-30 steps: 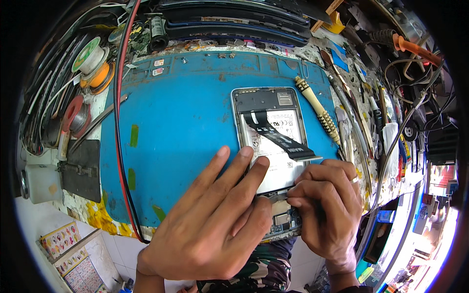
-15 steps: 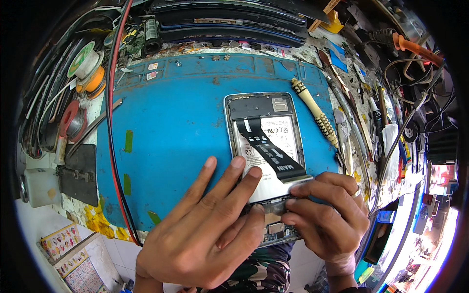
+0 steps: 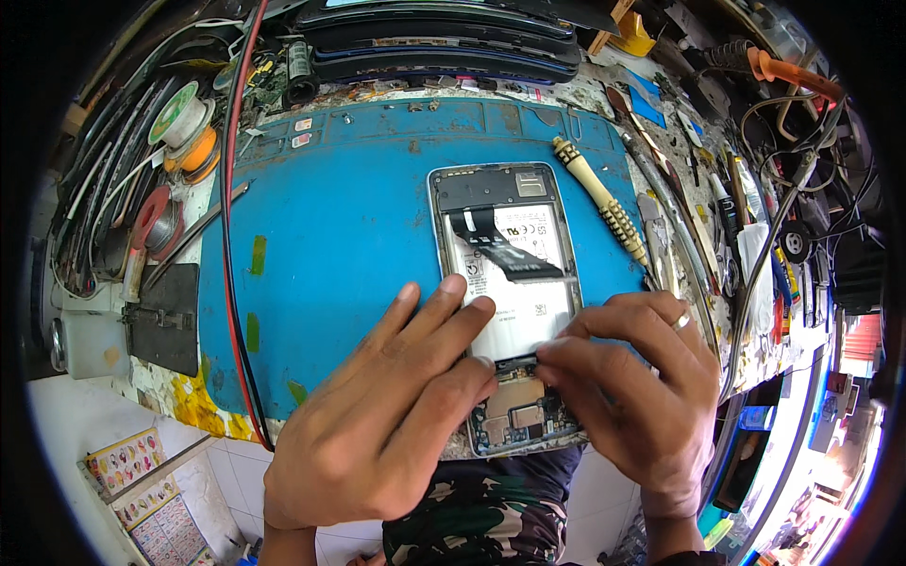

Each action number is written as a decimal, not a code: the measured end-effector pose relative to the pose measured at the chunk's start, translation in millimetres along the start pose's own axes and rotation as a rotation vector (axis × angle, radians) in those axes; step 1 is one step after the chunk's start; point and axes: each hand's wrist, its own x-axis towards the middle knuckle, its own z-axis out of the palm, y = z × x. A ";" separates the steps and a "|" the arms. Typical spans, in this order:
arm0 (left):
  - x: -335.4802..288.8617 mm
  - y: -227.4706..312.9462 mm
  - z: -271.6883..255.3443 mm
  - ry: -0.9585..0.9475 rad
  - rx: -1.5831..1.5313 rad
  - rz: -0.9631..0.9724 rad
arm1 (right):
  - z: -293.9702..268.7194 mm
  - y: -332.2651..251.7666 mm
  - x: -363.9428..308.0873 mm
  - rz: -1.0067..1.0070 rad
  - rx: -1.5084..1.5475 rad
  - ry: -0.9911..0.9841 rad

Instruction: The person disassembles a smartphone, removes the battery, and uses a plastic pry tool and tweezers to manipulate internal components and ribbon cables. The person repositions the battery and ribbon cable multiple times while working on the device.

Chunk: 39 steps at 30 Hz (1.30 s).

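Note:
An opened smartphone (image 3: pixel 506 377) lies at the right of a blue work mat, its near end past the mat's front edge. Inside sit a silver battery (image 3: pixel 514 325) and a circuit board (image 3: pixel 514 415). A black flex cable (image 3: pixel 510 253) folds over the battery, its loose end raised above it. My left hand (image 3: pixel 387 396) holds the phone's left side, outer fingers stretched along the battery, index finger and thumb together at its lower corner. My right hand (image 3: pixel 632 377) pinches at the battery's lower right edge; what its fingertips hold is hidden.
The blue mat (image 3: pixel 330 236) is crossed at left by a red and black cable (image 3: pixel 228 236). A cream-handled tool (image 3: pixel 599 200) lies right of the phone. Solder spools (image 3: pixel 156 226) stand left; stacked phones (image 3: pixel 434 52) lie behind, a soldering iron (image 3: pixel 793 75) at far right.
My right hand has let go of the flex cable's end and moved to the battery's lower edge. The cable has sprung back toward the top, uncovering the lower battery.

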 end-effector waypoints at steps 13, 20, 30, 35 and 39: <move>4.6 -1.2 -17.7 -0.174 0.127 0.190 | -2.9 1.5 -7.7 -0.056 -0.055 -0.049; 1.3 -4.0 -19.4 -0.236 0.116 0.237 | -9.4 8.4 -20.9 -0.125 0.050 -0.050; -17.7 -2.5 -12.7 -0.185 0.277 0.325 | -15.8 9.7 -31.1 -0.058 0.107 -0.058; -18.0 -4.1 -11.0 -0.147 0.300 0.376 | -10.7 0.6 -21.8 -0.133 -0.039 -0.062; -20.0 -4.0 -10.5 -0.126 0.268 0.377 | -11.8 -4.2 -22.1 -0.126 -0.108 -0.075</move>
